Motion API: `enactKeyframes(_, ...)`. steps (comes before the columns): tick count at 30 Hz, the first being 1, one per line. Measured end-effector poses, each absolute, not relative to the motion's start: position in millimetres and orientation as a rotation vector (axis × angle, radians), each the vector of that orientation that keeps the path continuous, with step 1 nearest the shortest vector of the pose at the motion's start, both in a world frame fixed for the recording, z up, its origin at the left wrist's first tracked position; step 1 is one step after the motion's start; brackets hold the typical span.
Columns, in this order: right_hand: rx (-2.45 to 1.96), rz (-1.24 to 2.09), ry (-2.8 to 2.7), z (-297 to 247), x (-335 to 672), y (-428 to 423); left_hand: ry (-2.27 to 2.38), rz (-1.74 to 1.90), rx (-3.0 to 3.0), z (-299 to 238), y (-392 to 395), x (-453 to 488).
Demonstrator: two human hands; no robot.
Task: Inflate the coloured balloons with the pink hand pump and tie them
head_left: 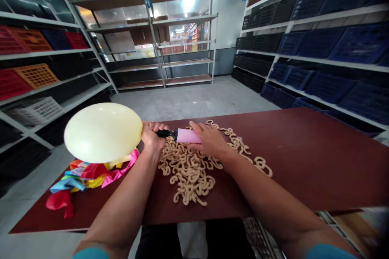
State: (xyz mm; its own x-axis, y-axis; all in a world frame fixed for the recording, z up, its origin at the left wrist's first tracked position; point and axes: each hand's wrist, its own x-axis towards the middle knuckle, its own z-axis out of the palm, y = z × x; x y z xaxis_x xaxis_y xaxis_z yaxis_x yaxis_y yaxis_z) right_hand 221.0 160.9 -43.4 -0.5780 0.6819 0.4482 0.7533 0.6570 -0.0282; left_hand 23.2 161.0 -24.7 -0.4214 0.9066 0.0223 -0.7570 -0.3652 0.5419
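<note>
A pale yellow inflated balloon [103, 132] is at the left, its neck end in my left hand [152, 134]. My left hand is closed around that neck and the black end of a balloon pump [186, 136] with a pink barrel. My right hand [210, 139] is wrapped over the barrel's other end, and its palm side is hidden. Beneath the pump lies a heap of curled, beige snack-like pieces [193, 178]; I cannot tell exactly what they are. Several limp balloons [91, 174] in mixed colours lie under the inflated one.
The dark red table [304, 162] spans the foreground. More curled pieces trail right of my right hand. Shelves with blue crates [331, 85] stand at the right, red and orange crates [36, 75] at the left. A tall rack [164, 64] is at the back.
</note>
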Motion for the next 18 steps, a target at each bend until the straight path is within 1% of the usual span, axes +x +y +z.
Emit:
enactKeyframes(5, -0.923, -0.342, -2.52, -30.6, 209.4, 141.8, 0.535, 1.892, 0.401, -24.0, 155.6, 33.2)
enactKeyframes(11, -0.885, -0.34, -2.562, -27.3, 211.1, 139.0, 0.585, 1.789, 0.432, -26.8, 156.9, 36.5)
enactKeyframes(13, -0.896, -0.314, -2.581, -26.7, 216.6, 142.1, 0.626, 1.849, 0.438, -28.6, 162.3, 27.8)
enactKeyframes(15, -0.955, -0.289, -2.595, -26.1, 225.8, 147.6, 0.693, 1.988, 0.424, -30.7, 168.9, 14.9)
enactKeyframes(18, -1.177, -0.252, -2.571, -27.6, 243.1, 159.8, 0.856, 2.157, 0.418, -33.9, 175.7, 0.0)
